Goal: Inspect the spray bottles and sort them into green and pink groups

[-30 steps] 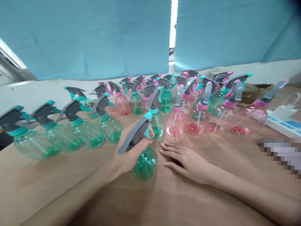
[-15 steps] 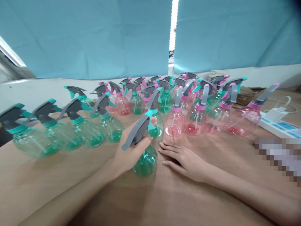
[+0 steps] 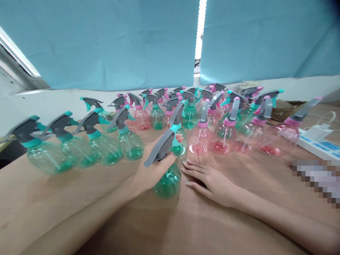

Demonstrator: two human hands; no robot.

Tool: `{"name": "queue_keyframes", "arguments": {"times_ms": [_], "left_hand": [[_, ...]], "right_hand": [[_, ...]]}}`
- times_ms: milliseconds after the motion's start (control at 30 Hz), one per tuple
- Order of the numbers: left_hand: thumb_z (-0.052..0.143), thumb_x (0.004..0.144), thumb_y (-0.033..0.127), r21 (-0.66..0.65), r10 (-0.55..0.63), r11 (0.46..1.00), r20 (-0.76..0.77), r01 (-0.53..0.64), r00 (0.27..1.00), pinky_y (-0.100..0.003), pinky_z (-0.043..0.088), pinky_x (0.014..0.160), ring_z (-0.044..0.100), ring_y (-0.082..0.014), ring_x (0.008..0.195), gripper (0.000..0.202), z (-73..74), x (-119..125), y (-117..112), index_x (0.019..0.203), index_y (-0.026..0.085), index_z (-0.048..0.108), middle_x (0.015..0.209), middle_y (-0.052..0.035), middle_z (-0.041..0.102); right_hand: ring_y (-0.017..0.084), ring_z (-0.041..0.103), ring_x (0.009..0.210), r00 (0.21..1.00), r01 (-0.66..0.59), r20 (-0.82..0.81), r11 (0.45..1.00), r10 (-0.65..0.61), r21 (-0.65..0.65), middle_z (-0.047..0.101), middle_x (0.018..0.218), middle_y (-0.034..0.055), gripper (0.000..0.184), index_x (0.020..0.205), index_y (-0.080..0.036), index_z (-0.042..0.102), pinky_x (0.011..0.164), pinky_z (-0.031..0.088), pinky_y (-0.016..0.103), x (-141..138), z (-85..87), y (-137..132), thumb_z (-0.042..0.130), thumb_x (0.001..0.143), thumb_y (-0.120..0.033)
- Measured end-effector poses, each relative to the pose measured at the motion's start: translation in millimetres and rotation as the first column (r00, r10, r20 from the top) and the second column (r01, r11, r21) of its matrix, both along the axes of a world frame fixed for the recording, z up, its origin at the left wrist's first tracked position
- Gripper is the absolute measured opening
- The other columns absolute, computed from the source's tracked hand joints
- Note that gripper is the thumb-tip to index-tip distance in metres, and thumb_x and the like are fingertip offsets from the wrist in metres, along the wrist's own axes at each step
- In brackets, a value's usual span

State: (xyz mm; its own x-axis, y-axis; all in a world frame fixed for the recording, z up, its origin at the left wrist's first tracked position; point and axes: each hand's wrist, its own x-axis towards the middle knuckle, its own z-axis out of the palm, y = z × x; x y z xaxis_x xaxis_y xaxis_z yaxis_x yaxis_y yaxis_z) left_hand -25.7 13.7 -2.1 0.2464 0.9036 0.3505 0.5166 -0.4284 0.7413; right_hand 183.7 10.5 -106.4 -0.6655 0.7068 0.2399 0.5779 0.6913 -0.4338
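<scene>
My left hand (image 3: 152, 166) is wrapped round the neck of a green spray bottle (image 3: 168, 182) with a grey and turquoise trigger head. That bottle stands near the middle of the brown table (image 3: 127, 219), its neck hidden by my fingers. To its right, my right hand (image 3: 211, 180) lies flat on the tabletop with the fingers stretched out, holding nothing. Just beyond the hands stand a pink spray bottle (image 3: 199, 140) and another green spray bottle (image 3: 132, 143). Both have grey trigger heads.
Several green spray bottles (image 3: 49, 156) line the left side, several pink ones (image 3: 278, 140) the right, with more behind. A white power strip (image 3: 318, 143) with a plugged-in charger sits at the right. A blurred-out object (image 3: 316, 177) lies nearer. A blue sheet (image 3: 148, 42) hangs behind.
The whole scene has shifted slightly to the right as the camera turned. Both hands keep their positions: the left stays round the green spray bottle, the right flat on the table.
</scene>
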Motion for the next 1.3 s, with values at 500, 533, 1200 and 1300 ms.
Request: {"name": "queue_keyframes", "arguments": {"times_ms": [500,533,1200,1300], "left_hand": [[0.047,0.079,0.017,-0.069,-0.018,0.997,0.073,0.023,0.997,-0.029,0.054,0.074,0.062,-0.0154,0.071,0.041,4.6,4.7,-5.0,0.116,0.024,0.061,0.078,0.0023,0.066],[0.047,0.079,0.017,-0.073,-0.029,0.997,0.085,0.036,0.996,-0.028,0.054,0.075,0.063,-0.0152,0.073,0.041,4.5,4.6,-4.9,0.117,0.024,0.06,0.083,0.0017,0.067],[0.048,0.08,0.012,-0.077,-0.077,0.994,0.079,0.083,0.994,-0.03,0.052,0.073,0.06,-0.0119,0.065,0.036,0.6,-0.2,0.1,0.111,0.025,0.06,0.095,0.0006,0.067],[0.049,0.079,0.015,-0.07,-0.079,0.994,0.102,0.087,0.992,-0.031,0.053,0.072,0.063,-0.0145,0.069,0.026,-0.1,-0.8,0.0,0.1,0.023,0.062,0.094,-0.0014,0.068]], "right_hand": [[0.025,0.038,0.138,1.0,0.0,0.008,1.0,0.0,0.0,0.047,0.146,0.0075,0.049,0.14,-0.019,0.049,0.114,0.032,0.047,-0.1,-0.9,0.2,0.042,0.099,-0.044],[0.025,0.038,0.138,1.0,-0.001,0.006,1.0,0.001,0.0,0.047,0.146,0.0074,0.049,0.14,-0.019,0.049,0.114,0.032,0.047,-0.2,-0.8,0.2,0.042,0.099,-0.044],[0.026,0.04,0.137,1.0,0.0,-0.01,1.0,0.0,-0.001,0.048,0.145,0.008,0.048,0.14,-0.02,0.049,0.113,0.033,0.048,-0.4,-0.2,-0.2,0.043,0.098,-0.043],[0.026,0.04,0.137,1.0,0.003,-0.019,1.0,-0.003,-0.002,0.048,0.145,0.0073,0.047,0.14,-0.022,0.049,0.113,0.033,0.049,-0.1,-0.6,-0.3,0.043,0.098,-0.043]]}}
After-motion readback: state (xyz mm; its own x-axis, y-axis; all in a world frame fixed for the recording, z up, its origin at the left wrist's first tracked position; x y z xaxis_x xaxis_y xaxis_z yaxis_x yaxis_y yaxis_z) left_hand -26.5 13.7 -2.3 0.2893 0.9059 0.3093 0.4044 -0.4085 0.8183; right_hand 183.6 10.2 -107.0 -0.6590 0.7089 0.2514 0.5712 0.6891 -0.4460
